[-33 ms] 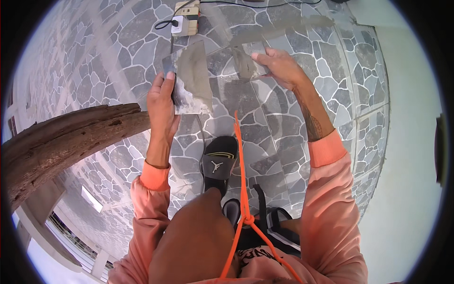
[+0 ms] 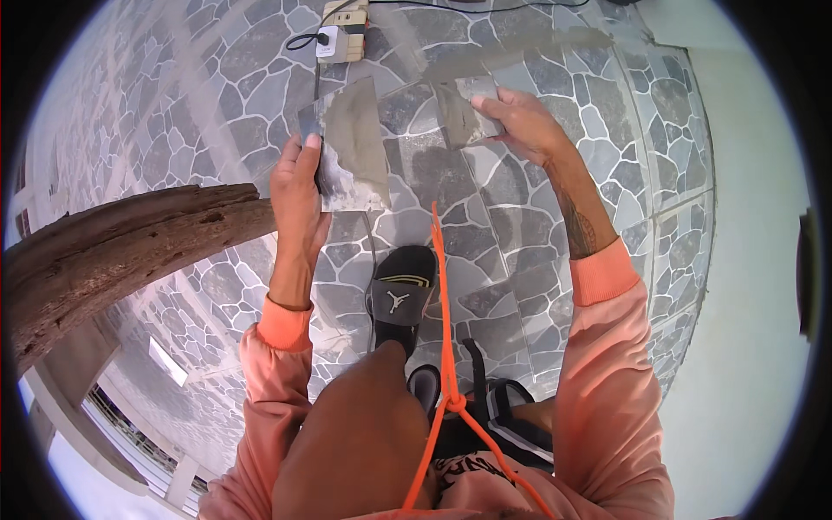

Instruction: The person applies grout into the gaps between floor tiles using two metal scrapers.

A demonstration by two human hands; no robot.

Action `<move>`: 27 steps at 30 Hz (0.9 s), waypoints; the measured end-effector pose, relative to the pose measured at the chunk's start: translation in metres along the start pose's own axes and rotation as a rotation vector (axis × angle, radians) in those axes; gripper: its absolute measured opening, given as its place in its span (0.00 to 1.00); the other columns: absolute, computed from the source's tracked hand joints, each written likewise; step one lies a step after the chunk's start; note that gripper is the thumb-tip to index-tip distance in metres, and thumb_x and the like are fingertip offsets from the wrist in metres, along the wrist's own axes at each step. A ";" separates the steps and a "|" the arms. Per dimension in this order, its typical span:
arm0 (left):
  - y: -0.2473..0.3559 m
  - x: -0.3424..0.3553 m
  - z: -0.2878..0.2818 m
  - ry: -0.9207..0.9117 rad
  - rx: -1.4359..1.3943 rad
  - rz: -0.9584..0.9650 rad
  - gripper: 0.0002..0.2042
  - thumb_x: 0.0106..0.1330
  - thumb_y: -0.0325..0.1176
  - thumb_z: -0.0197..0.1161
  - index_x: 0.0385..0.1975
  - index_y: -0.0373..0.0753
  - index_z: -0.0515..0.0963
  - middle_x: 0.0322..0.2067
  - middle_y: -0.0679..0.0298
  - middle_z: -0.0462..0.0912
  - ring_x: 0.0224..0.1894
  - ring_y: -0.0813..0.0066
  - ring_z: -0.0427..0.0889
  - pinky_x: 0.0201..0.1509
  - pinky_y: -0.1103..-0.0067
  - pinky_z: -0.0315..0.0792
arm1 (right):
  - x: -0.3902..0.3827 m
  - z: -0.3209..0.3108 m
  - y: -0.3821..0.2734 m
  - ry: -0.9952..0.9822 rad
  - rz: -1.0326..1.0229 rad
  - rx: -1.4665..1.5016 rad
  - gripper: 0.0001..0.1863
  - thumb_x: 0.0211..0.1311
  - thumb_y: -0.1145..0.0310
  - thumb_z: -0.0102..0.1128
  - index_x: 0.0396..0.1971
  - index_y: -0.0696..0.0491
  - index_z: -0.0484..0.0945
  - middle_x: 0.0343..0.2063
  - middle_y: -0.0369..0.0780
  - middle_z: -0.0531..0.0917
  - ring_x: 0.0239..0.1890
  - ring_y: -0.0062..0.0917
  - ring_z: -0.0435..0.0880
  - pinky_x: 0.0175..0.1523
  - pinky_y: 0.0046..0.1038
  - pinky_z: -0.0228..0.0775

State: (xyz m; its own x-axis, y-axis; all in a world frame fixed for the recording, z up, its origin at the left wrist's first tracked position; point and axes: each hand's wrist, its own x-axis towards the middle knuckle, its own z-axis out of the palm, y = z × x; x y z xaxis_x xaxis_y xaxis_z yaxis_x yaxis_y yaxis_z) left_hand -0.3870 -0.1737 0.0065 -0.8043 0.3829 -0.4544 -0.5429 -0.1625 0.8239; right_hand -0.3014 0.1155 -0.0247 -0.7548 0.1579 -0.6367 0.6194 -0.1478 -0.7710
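Note:
My left hand (image 2: 295, 186) is closed round the left edge of a flat, roughly rectangular plate (image 2: 351, 152), thumb on top. Wet-looking grey paste covers much of the plate's upper face, with a paler smear along its lower part. A smaller flat scraper (image 2: 465, 126), also coated with grey paste, is pinched in my right hand (image 2: 524, 126) by its right edge. A gap separates the two pieces, and both are held above the patterned floor. The fingers under each piece are partly hidden.
A curved wooden trunk (image 2: 130, 260) reaches in from the left, close to my left wrist. Beyond the plate lies a power strip (image 2: 347, 48) with a plug and cable. An orange cord (image 2: 446, 329) dangles before me. A pale wall (image 2: 745, 260) stands on the right.
My right hand has shifted slightly right with the scraper, widening the gap between the two pieces. The left hand and its plate are almost where they were.

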 end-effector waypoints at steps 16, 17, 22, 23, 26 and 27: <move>-0.024 -0.124 -0.036 0.152 -0.094 0.007 0.14 0.74 0.33 0.51 0.52 0.33 0.73 0.44 0.64 0.81 0.42 0.81 0.80 0.47 0.82 0.75 | 0.022 0.005 -0.013 0.018 -0.175 -0.840 0.18 0.66 0.57 0.56 0.41 0.58 0.80 0.30 0.36 0.79 0.32 0.20 0.74 0.39 0.27 0.69; -0.022 -0.125 -0.039 0.168 -0.098 0.016 0.14 0.74 0.33 0.51 0.52 0.33 0.73 0.44 0.64 0.81 0.42 0.81 0.80 0.47 0.82 0.75 | 0.021 0.008 -0.015 0.010 -0.156 -0.744 0.18 0.65 0.58 0.57 0.42 0.58 0.79 0.31 0.36 0.79 0.33 0.20 0.75 0.39 0.27 0.69; -0.013 -0.123 -0.046 0.158 -0.093 0.025 0.14 0.74 0.32 0.51 0.53 0.33 0.73 0.43 0.64 0.81 0.40 0.83 0.80 0.46 0.83 0.75 | 0.024 -0.007 -0.006 -0.091 -0.063 -0.199 0.19 0.65 0.63 0.58 0.50 0.59 0.73 0.42 0.39 0.80 0.44 0.25 0.79 0.46 0.33 0.74; -0.015 -0.122 -0.048 0.167 -0.102 0.024 0.14 0.74 0.32 0.51 0.53 0.33 0.73 0.43 0.64 0.81 0.40 0.83 0.80 0.46 0.83 0.75 | 0.016 -0.006 0.002 -0.105 -0.092 0.088 0.21 0.65 0.66 0.58 0.53 0.61 0.69 0.47 0.44 0.78 0.48 0.31 0.79 0.51 0.40 0.75; -0.016 -0.125 -0.055 0.175 -0.115 -0.003 0.14 0.74 0.32 0.52 0.53 0.33 0.73 0.43 0.65 0.81 0.40 0.83 0.80 0.45 0.84 0.76 | -0.006 0.004 0.027 -0.189 -0.126 0.518 0.25 0.65 0.71 0.56 0.58 0.64 0.62 0.56 0.50 0.73 0.57 0.41 0.75 0.57 0.51 0.73; -0.017 -0.124 -0.054 0.176 -0.121 -0.016 0.14 0.74 0.32 0.52 0.53 0.33 0.73 0.42 0.65 0.82 0.40 0.84 0.80 0.45 0.84 0.76 | -0.012 0.006 0.035 -0.234 -0.124 0.665 0.26 0.65 0.73 0.55 0.61 0.64 0.60 0.59 0.51 0.71 0.61 0.45 0.72 0.58 0.55 0.71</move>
State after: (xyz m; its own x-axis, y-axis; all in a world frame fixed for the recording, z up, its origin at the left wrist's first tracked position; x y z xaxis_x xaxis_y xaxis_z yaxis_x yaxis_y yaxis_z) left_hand -0.2908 -0.2672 0.0303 -0.8195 0.2234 -0.5277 -0.5722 -0.2699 0.7744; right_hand -0.2714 0.1024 -0.0441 -0.8838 0.0097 -0.4677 0.3195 -0.7177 -0.6187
